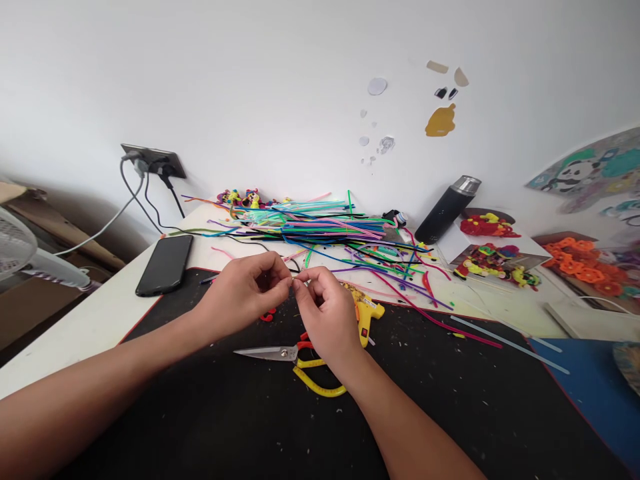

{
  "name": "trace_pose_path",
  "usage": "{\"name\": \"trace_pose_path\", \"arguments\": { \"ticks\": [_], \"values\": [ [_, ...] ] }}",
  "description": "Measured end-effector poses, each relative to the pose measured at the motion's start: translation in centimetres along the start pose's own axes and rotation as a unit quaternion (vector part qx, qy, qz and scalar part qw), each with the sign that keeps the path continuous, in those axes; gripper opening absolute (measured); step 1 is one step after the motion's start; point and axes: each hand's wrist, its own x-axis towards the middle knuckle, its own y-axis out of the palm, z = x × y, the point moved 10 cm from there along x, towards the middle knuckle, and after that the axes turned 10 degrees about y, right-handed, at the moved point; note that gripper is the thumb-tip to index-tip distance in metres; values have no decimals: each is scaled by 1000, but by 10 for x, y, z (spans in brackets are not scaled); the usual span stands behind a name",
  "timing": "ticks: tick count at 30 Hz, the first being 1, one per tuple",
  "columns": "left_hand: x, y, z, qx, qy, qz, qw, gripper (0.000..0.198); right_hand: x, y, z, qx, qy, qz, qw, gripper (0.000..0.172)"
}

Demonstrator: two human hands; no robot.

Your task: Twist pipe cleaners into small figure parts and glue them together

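While the left hand and right hand are meeting, each narrowly pinching a small piece, mostly hidden, between them, scissors are lying just below on the black mat, a yellow glue gun is resting partly behind the right hand, and colourful pipe cleaners are spreading beyond both.

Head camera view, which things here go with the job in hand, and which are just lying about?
Likely with the job:
tiny piece pinched between left hand and right hand, too small to identify
scissors and yellow glue gun, close by
pipe cleaners, heaped behind

Apparently just lying about:
black phone
black flask
fan, left picture edge
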Motion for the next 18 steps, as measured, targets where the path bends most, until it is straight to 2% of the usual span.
{"name": "trace_pose_path", "arguments": {
  "ticks": [5,8,14,18],
  "values": [
    [4,10,14,-130,-62,44,989,26,1,4,-5,68,34,34,996,20],
    [5,14,17,-168,-84,66,980,26,2,5,-6,83,41,45,995,22],
    [13,0,21,-209,-86,22,974,27,5,4,-9,109,45,47,992,28],
    [16,-5,28,-258,-92,2,962,29,0,11,-7,51,35,61,996,28]
  ]
}}
